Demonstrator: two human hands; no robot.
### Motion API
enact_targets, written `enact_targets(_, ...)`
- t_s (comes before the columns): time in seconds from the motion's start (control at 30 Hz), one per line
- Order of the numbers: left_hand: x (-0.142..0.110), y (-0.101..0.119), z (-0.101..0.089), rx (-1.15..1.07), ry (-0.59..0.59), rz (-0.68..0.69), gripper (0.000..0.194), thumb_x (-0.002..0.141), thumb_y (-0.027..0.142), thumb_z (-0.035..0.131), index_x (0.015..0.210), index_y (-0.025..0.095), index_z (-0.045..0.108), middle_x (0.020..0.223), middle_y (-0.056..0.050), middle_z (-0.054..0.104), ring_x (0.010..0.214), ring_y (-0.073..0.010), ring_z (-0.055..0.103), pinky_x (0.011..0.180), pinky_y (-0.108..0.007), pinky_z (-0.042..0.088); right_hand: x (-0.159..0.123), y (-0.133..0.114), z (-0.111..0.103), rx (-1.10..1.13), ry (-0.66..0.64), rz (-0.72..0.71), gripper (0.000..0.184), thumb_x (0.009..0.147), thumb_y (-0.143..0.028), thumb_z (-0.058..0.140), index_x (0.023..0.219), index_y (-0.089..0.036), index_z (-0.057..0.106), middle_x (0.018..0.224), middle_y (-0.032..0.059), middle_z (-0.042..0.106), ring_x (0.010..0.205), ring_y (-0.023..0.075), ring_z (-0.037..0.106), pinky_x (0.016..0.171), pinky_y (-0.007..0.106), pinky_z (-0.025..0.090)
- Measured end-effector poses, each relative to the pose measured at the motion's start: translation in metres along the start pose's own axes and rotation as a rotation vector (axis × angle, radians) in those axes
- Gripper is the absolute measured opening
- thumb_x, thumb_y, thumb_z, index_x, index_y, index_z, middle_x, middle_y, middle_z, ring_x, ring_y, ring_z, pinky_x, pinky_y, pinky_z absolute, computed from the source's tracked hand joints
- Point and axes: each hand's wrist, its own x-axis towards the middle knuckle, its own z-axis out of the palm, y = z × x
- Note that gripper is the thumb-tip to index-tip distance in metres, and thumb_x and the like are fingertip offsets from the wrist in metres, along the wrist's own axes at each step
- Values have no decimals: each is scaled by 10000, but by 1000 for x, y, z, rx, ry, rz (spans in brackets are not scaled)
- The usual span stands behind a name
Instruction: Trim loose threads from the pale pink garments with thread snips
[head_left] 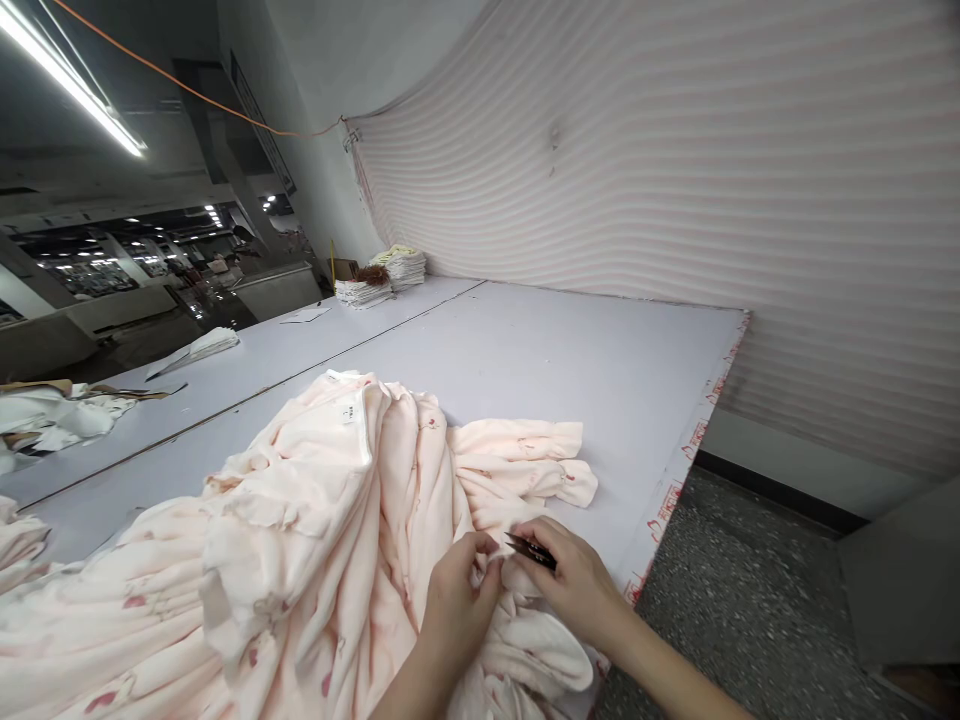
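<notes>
Pale pink printed cloth [300, 560] lies nearest the camera, heaped on the worktop [585, 340] and reaching close to its red-marked right edge. Left hand [459, 590]: fingers narrowed in a pinch on the cloth, near that edge. Right hand [574, 580]: closed round small dark snips [534, 552], tip just beside the left fingertips; whether the blades are parted cannot be told.

Handling, as judged: the heap is best kept supported on the worktop, so that nothing drags over the right edge. The pinched part should be held flat and taut, with any cut short and controlled — tip clear of fingers and underlying folds.

Orientation: the heap's long axis runs broadly across the worktop, two narrow ends [529, 440] pointing toward the right edge. The snips point the other way — tip inward, rear in the right palm.
</notes>
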Motion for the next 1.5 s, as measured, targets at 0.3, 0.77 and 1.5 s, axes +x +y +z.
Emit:
enact_targets(0.3,19,-1,-10,-504,-109,-344,192,806,342,542,787,156,583,549,50,512,517,-109,498,550,-209,404,11,1,18,160,32,-205,143,822,-280,558,946,-224,599,941,52,620,849,178,599,737,260,470)
enact_targets(0.77,18,1,-7,-468,-84,-348,205,782,345,560,742,147,597,652,24,499,599,-115,506,534,-203,469,14,2,35,327,64,107,280,849,-428,511,738,-176,564,637,-12,570,598,135,522,543,214,407)
enact_targets(1.5,10,-13,-61,-609,53,-501,340,688,471,671,748,154,564,581,63,474,447,-58,432,385,-133,357,28,41,7,147,101,90,344,827,-387,535,1099,-177,561,922,58,651,814,195,604,702,289,474)
